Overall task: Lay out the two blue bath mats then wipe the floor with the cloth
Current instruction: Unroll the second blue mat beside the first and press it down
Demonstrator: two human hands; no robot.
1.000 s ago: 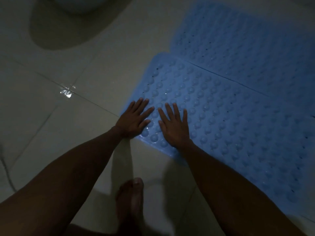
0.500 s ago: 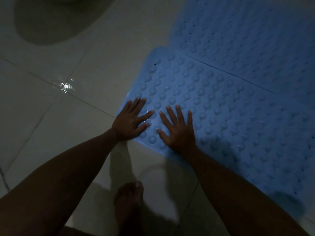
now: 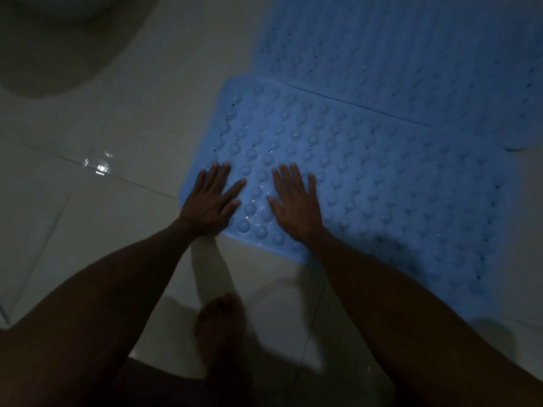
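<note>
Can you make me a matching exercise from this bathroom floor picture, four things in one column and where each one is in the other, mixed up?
Things
1. left hand
2. right hand
3. far bath mat
4. bare foot

Places
A. on the floor tile, below the near bath mat
B. flat near the mat's bottom edge, inward from the corner
C. beyond the near mat, upper right
D. flat on the near mat's bottom-left corner

Pairs: 1-D, 2-B, 3-C, 4-A

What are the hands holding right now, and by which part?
Nothing is held. The left hand and right hand lie flat, fingers straight, on the near corner of the nearer blue bath mat.
</note>
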